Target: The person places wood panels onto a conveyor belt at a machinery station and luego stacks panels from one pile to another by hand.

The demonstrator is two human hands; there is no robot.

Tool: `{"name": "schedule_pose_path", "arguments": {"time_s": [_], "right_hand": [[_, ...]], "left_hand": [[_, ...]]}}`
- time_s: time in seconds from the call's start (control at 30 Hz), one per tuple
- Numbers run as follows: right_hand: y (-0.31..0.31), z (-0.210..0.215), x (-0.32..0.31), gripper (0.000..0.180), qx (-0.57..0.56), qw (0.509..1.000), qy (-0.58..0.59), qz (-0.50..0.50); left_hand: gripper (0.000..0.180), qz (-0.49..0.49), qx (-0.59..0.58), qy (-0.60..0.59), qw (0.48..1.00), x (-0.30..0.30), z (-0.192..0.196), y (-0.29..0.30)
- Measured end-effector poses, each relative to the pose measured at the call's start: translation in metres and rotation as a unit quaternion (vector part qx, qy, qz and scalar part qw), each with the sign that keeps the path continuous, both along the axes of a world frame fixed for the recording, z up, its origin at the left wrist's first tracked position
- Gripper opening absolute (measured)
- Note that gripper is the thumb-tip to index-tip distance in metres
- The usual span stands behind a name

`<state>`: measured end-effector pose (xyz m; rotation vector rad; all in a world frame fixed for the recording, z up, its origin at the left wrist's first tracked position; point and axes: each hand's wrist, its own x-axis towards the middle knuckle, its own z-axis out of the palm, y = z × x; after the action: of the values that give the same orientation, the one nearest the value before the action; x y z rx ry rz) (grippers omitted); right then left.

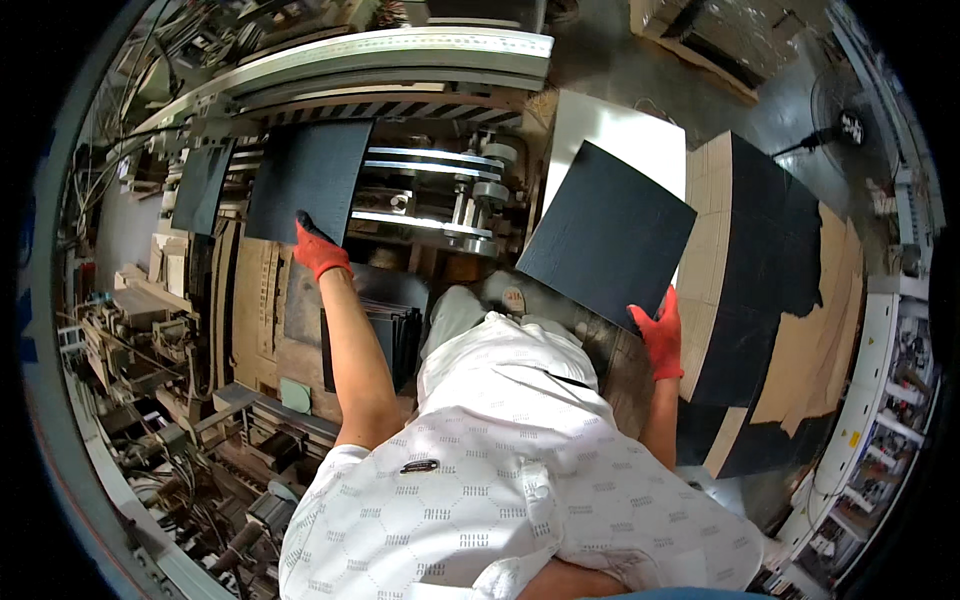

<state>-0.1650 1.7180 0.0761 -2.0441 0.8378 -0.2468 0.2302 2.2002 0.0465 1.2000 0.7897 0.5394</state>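
Both my hands wear red gloves with dark fingertips. My left hand (pixel 322 252) grips the near edge of a black panel (pixel 308 175) lying across the machine's metal rails; the thumb is on top and the other fingers are mostly hidden. On the right, my right hand (pixel 660 335) pinches the near right corner of a second black panel (pixel 612 235), its thumb on the upper face. This panel is tilted and partly covers a white board (pixel 622 130). Another dark panel (pixel 203 186) rests farther left on the machine.
Metal rails with rollers (pixel 487 190) run between the two panels. A long metal beam (pixel 400 45) crosses the far side. Several dark panels (pixel 392 345) stand beside my left forearm. Cardboard and black sheets (pixel 765 270) lie at right. Machinery (pixel 140 330) fills the left.
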Motion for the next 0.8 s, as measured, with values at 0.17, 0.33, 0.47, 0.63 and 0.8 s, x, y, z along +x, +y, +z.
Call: {"name": "schedule_pose_path", "arguments": {"time_s": [0.17,0.33,0.47,0.63,0.8], "right_hand": [[0.0,0.021,-0.002,0.077,-0.239,0.944,0.225,0.002],[0.021,0.071,0.041,0.051,-0.292,0.947,0.135,-0.004],[0.097,0.081,0.127,0.042,-0.122,0.981,-0.014,0.152],[0.253,0.073,0.228,0.06,0.103,0.922,-0.035,0.371],[0.354,0.036,0.316,0.042,0.388,0.866,0.061,0.31]], "left_hand": [[0.053,0.03,0.039,0.059,0.997,0.001,-0.002,0.0],[0.042,0.063,0.025,-0.064,0.996,0.002,-0.008,-0.005],[0.049,0.015,0.106,0.012,0.994,-0.005,-0.017,0.004],[0.05,-0.225,0.075,-0.047,0.97,-0.051,-0.062,0.035],[0.052,-0.116,0.121,0.176,0.97,-0.188,-0.166,0.072]]}}
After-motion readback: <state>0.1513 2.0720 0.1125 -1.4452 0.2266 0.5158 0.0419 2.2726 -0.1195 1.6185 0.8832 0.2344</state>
